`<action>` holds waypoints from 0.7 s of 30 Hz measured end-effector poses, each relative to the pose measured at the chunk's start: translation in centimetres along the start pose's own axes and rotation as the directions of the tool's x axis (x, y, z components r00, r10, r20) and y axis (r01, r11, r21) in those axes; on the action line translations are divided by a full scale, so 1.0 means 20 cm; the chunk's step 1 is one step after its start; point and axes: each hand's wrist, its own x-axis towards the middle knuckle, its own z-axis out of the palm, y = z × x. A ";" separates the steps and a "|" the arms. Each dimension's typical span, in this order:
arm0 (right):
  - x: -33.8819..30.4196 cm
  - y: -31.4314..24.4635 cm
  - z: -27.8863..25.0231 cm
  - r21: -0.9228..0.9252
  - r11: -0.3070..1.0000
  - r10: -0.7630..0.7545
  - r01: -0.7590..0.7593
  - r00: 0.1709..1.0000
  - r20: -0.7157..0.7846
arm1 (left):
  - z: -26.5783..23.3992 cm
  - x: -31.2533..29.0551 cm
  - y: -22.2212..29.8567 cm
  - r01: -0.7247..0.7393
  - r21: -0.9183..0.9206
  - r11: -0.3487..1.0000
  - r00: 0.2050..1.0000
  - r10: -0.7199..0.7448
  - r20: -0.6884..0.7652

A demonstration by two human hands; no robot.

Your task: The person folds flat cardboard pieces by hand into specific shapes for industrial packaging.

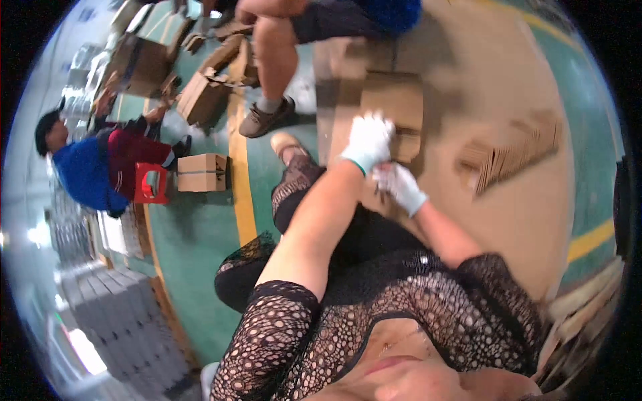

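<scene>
A brown cardboard box (392, 93) sits in front of me on the sheet of brown board, a darker gap or strip crossing its near part. My left hand (369, 142), in a white knitted glove, is at the box's near left side with its fingers curled. What lies under those fingers is hidden. Just right of it and closer to my body is my right hand (401, 189), also white-gloved. Its fingers are pressed together beside the left wrist, around something small and dark that is too blurred to name.
Flat folded cardboard pieces (511, 155) lie in a row on the brown board (495, 227) to my right. Opposite me sits a person in dark shorts (334, 20). At left, another person in blue (90, 170) sits on a red stool (152, 184) near a closed carton (200, 172). Grey stacks (124, 321) stand lower left.
</scene>
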 end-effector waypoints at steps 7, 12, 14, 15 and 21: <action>0.13 0.10 -0.04 0.371 0.919 0.170 -0.133 0.983 -0.069 | -0.25 -0.24 -0.43 0.012 -0.410 0.912 0.939 -0.151 -0.308; 0.17 0.02 0.01 0.314 0.949 0.058 -0.010 0.988 -0.144 | -0.20 -0.54 -0.86 0.175 -0.392 0.903 0.941 -0.271 -0.205; 0.17 -0.03 0.02 0.192 0.981 0.091 -0.042 0.963 -0.254 | -0.17 -0.67 -0.94 0.330 -0.283 0.901 0.924 -0.369 -0.098; 0.19 -0.04 0.03 0.159 0.987 0.074 -0.033 0.963 -0.258 | -0.09 -0.74 -1.06 0.303 -0.275 0.913 0.937 -0.337 -0.088; 0.19 -0.04 -0.02 -0.096 0.990 -0.132 0.100 0.900 -0.416 | 0.16 -0.89 -1.16 0.397 -0.223 0.890 0.908 -0.345 0.237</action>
